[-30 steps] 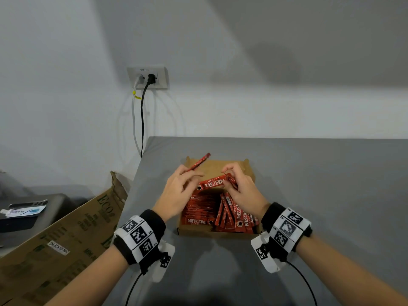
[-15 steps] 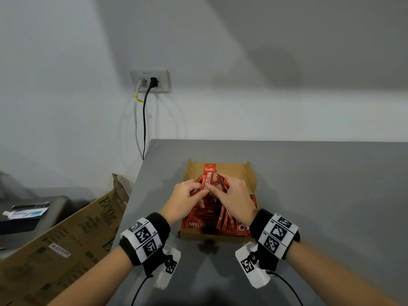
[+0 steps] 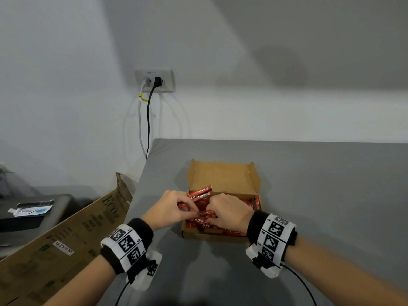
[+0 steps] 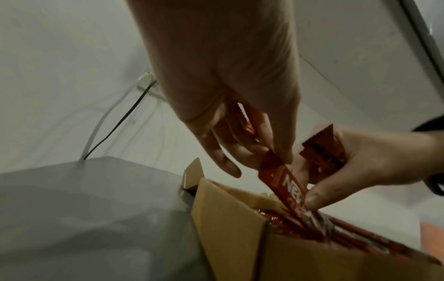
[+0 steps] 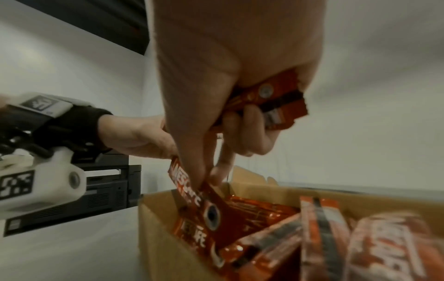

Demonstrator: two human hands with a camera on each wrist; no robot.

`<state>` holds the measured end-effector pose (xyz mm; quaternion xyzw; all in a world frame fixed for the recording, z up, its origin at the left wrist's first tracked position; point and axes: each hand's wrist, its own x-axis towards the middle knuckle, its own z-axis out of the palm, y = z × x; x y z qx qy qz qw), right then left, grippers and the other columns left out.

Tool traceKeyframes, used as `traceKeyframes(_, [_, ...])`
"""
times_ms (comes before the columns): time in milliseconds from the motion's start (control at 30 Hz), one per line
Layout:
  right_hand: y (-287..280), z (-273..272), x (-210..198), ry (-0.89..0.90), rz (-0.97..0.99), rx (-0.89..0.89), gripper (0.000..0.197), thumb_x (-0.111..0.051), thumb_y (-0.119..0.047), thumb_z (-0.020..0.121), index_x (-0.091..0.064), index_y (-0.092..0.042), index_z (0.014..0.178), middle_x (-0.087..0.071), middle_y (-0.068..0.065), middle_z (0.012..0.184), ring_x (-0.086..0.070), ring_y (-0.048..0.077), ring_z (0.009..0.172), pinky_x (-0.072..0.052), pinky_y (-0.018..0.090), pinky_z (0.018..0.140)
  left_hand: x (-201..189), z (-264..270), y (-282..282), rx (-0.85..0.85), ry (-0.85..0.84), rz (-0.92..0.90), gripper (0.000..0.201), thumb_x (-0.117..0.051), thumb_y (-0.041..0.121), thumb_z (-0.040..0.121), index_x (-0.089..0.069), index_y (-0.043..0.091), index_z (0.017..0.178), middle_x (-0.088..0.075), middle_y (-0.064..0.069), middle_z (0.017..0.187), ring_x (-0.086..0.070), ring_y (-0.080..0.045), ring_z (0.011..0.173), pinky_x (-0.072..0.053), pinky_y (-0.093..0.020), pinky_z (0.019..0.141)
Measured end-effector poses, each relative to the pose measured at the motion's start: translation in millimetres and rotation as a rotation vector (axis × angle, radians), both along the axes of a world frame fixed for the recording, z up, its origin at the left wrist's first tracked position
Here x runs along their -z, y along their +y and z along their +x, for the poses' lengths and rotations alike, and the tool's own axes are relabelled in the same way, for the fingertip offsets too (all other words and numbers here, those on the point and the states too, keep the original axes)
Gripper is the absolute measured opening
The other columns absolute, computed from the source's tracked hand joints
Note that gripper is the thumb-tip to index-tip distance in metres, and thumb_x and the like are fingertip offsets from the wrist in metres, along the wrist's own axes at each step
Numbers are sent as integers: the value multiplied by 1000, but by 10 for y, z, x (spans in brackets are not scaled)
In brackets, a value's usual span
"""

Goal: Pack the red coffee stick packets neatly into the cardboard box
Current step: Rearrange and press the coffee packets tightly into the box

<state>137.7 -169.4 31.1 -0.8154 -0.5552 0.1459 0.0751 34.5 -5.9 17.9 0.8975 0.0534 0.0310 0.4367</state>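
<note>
Both my hands meet over the near half of the cardboard box [image 3: 223, 173] at centre frame: my left hand [image 3: 170, 209] pinches one red coffee stick packet [image 4: 286, 182] angled down into the box, its long axis steep. My right hand [image 3: 229, 214] clutches a small bundle [image 5: 276, 98] of glossy red packets and pinches the same stick, so it is nearer.

Both hands, left hand [image 3: 174, 208] and right hand [image 3: 227, 212], meet with fingers curled.

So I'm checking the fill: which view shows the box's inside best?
Head: the whole box from above, hands covering part. The right wrist view shows the packets close; the left, mostly an outer wall.
</note>
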Motion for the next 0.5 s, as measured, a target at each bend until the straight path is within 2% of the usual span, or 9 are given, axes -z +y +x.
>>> traceKeyframes(100, [46,-53,-22,-14,-51,-10,17,-57,-21,88,-68,-9,92,-65,10,94,-62,28,86,-42,31,67,14,-18,33,50,97,52,11,-81,20,70,-76,18,80,-63,13,76,-60,-3,68,-45,-9,63])
traceKeyframes(233, [110,-113,-6,-53,-137,-46,16,-55,-18,88,-66,-7,89,-65,14,93,-62,33,87,-40,31,63,15,2,35,93,140,150,10,-79,18,73,-77,13,82,-66,11,79,-60,5,72,-44,-6,68])
traceKeyframes(333, [134,-111,0,-126,-185,-65,18,-55,-18,87,-64,-5,94,-64,17,99,-62,35,90,-41,33,65,44,29,-7,100,148,288,11,-76,22,77,-77,15,86,-70,5,85,-58,1,69,-44,-7,68])
traceKeyframes(400, [138,-109,-7,-160,-210,-70,20,-55,-19,87,-63,-4,97,-63,17,101,-61,36,91,-40,34,66,82,44,-28,106,128,376,14,-74,26,79,-77,15,88,-71,2,88,-57,-3,71,-44,-12,70])
traceKeyframes(500, [128,-114,18,-166,-227,-78,15,-55,-17,87,-63,-6,91,-64,15,98,-61,34,90,-40,34,65,133,45,-58,123,144,541,18,-69,33,82,-75,16,85,-71,4,86,-52,-8,71,-36,-19,77])
